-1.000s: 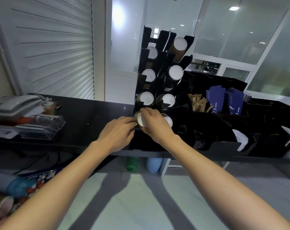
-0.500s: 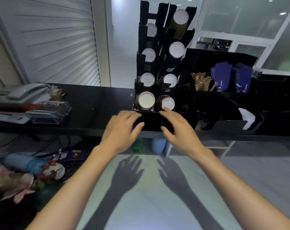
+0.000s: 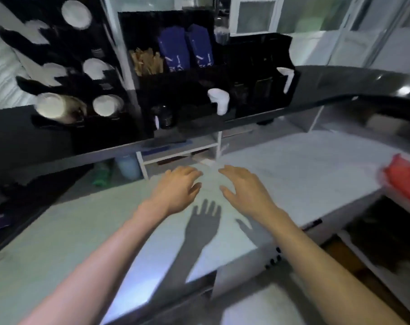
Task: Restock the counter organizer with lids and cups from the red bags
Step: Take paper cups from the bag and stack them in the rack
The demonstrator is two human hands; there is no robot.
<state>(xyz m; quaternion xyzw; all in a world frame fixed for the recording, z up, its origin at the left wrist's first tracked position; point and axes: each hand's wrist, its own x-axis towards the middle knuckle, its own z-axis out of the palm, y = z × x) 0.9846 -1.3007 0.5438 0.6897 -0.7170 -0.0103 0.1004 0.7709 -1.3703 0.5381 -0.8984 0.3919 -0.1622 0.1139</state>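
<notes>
- Both hands hang over the pale lower counter [image 3: 304, 165], holding nothing: the left hand [image 3: 175, 191] has its fingers loosely spread, and the right hand [image 3: 243, 188] is the same, palm down.
- The black counter organizer [image 3: 258, 73] stands ahead and above them on the dark upper counter [image 3: 351, 83], well apart from either hand.
- At its left, the cup tower [image 3: 65, 73] shows white cup ends in several slots; the picture is blurred there, so I cannot count them.
- White lids [image 3: 219, 99] sit in a slot near the organizer's middle.
- A red bag [image 3: 403, 181] lies at the far right edge of the view, on the lower counter's right end, only partly in sight.
- That is the relation that matters: the bag lies to the right of both hands, and the right hand is the nearer one.
- I judge the next step is a reach rightward for more stock.
- The bag's shape is too smeared to tell its long axis.
</notes>
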